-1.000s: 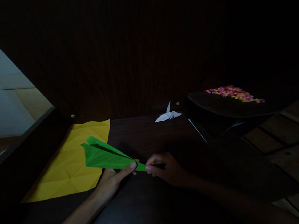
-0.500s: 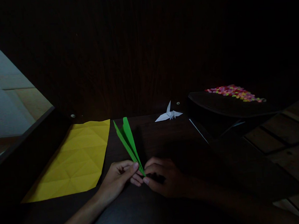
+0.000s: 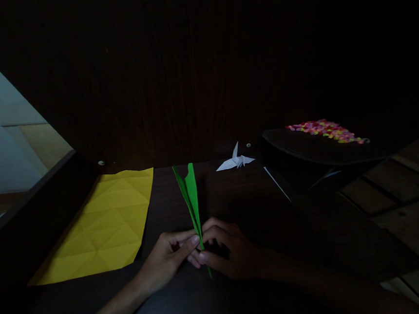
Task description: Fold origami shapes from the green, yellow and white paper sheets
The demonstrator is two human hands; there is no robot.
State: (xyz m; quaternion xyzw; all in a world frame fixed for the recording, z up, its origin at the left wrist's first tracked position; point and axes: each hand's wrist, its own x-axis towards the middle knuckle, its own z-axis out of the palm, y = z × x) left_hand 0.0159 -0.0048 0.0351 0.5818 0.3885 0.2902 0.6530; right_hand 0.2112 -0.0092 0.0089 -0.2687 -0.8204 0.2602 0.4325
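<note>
A narrow folded green paper (image 3: pixel 191 197) stands almost upright on the dark table (image 3: pixel 235 198), its wide end pointing away from me. My left hand (image 3: pixel 170 255) pinches its lower part from the left with thumb and fingers. From the right, my right hand (image 3: pixel 227 250) pinches the same spot, and the paper's thin tip pokes out below the fingers.
A creased yellow sheet (image 3: pixel 104 229) lies flat to the left. A small white paper crane (image 3: pixel 236 160) sits at the back of the table. A dark tray (image 3: pixel 304 151) with several small colourful pieces (image 3: pixel 324 131) is at the right.
The green paper swung from lying leftward over the yellow sheet to pointing straight away from me. Both hands slid a little toward me and closer together on its narrow end.
</note>
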